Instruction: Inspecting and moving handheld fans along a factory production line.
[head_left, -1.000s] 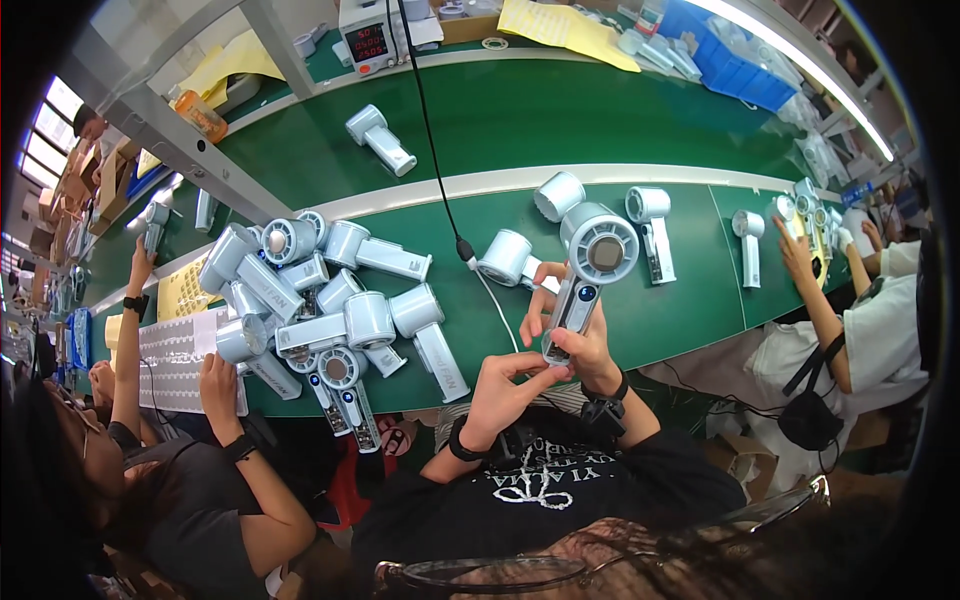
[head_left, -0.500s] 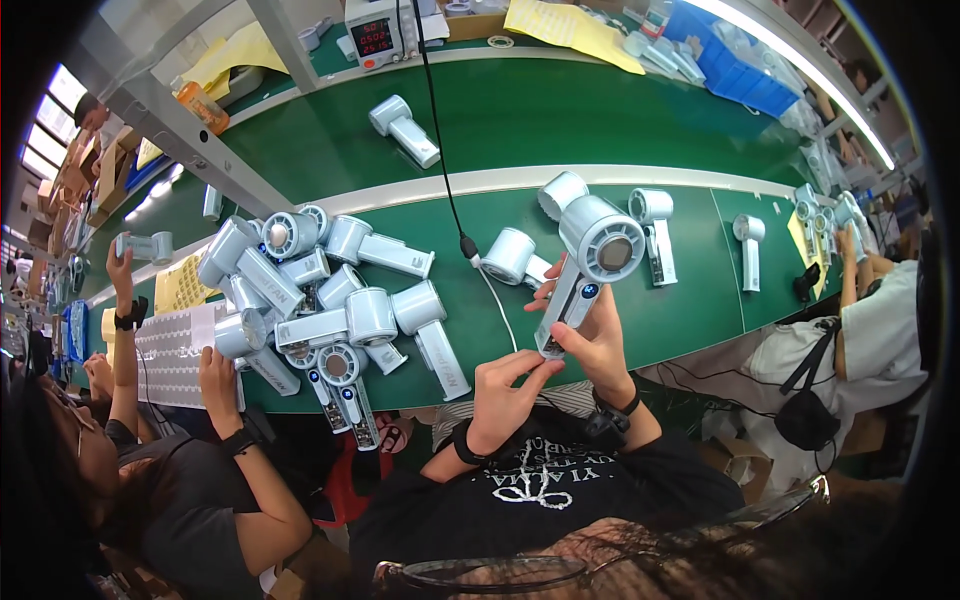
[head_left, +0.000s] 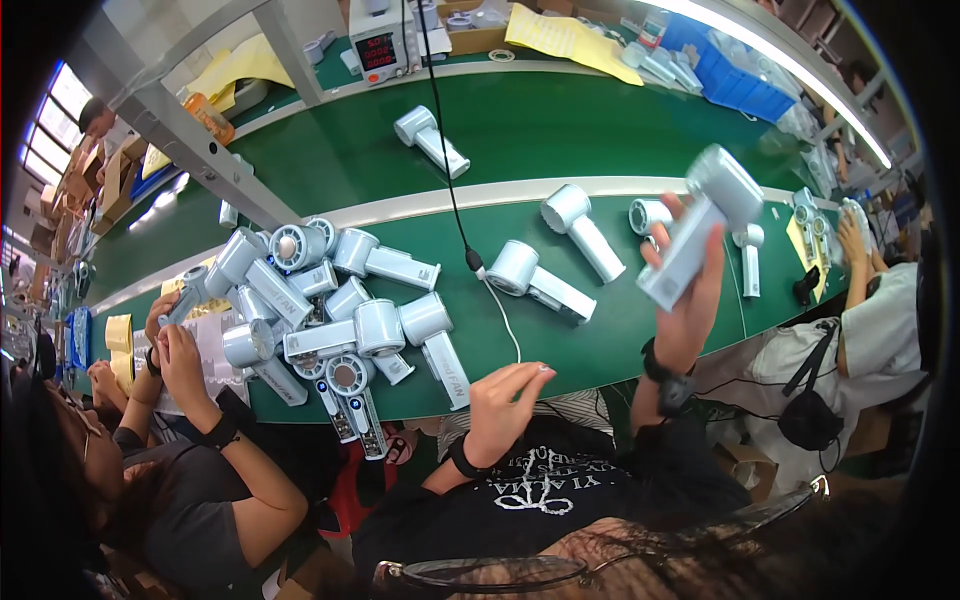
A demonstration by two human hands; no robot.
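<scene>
Pale blue handheld fan (head_left: pixel 698 225), one: held above the right part of the green bench (head_left: pixel 600 340), its handle (head_left: pixel 681 258) wrapped by the right hand's (head_left: pixel 690 305) fingers, seemingly so that the head (head_left: pixel 735 188) is left unobstructed. Long axis slanted, head directed up and far right. Left hand (head_left: pixel 497 408): fingertips pressed to thumb; anything pinched cannot be told.

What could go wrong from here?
The right hand's raised fan partly covers another fan in view; lowered there, they might knock. A front fan in the pile juts past the bench edge and could fall. The cord runs down toward the left hand and might snag.
</scene>
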